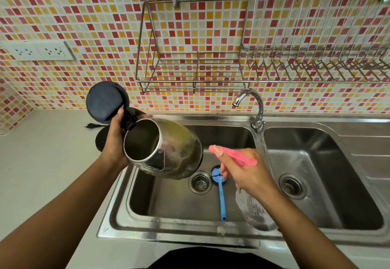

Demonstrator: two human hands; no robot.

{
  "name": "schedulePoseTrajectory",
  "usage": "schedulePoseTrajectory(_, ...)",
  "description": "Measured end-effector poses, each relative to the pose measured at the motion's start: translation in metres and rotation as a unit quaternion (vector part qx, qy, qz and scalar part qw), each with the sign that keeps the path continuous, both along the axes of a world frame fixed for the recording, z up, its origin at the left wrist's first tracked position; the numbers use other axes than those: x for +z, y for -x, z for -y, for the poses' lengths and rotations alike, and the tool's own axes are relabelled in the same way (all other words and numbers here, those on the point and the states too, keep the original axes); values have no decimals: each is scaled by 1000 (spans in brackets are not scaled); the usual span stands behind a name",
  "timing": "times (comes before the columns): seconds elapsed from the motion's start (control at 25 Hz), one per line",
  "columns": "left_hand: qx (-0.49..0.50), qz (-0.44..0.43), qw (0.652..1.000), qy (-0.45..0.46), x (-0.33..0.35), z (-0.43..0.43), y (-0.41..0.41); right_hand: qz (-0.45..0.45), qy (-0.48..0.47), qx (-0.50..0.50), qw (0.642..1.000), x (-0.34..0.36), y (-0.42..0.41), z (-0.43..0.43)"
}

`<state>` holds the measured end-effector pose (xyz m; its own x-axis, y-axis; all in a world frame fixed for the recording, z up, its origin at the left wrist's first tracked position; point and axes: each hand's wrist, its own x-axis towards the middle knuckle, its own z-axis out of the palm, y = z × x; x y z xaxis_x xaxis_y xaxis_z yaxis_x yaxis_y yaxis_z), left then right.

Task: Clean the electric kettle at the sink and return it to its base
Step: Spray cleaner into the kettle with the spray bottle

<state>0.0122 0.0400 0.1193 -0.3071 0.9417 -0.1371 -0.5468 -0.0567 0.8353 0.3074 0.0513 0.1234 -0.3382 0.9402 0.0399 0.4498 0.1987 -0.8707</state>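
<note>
The left hand (115, 140) grips the handle of the steel electric kettle (166, 148), tilted over the left basin of the double sink (118, 211), black lid (105, 102) flipped open. The right hand (242, 171) clasps a clear spray bottle (253, 209) with a pink head (234, 156), its lower part blurred. A blue brush (221, 195) lies by the drain. The kettle's base (101, 140) is mostly hidden behind the left hand. Water runs from the faucet (253, 102).

Empty wire rack (192, 72) above; wall sockets (38, 51) left.
</note>
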Motion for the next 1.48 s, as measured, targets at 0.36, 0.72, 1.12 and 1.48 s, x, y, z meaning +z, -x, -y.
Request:
schedulePoseTrajectory(0.36,-138,-113,984,6,-3,6,5,-45,43,35,997,19,-2,0)
schedulePoseTrajectory(0.72,-184,-152,971,-7,-6,6,17,-33,58,49,997,20,-2,-1)
schedulePoseTrajectory(1.12,-297,-116,948,0,-2,9,8,17,55,71,996,32,2,-16)
schedulePoseTrajectory(1.48,-342,-26,939,-2,15,16,-1,18,95,86,992,30,8,-18)
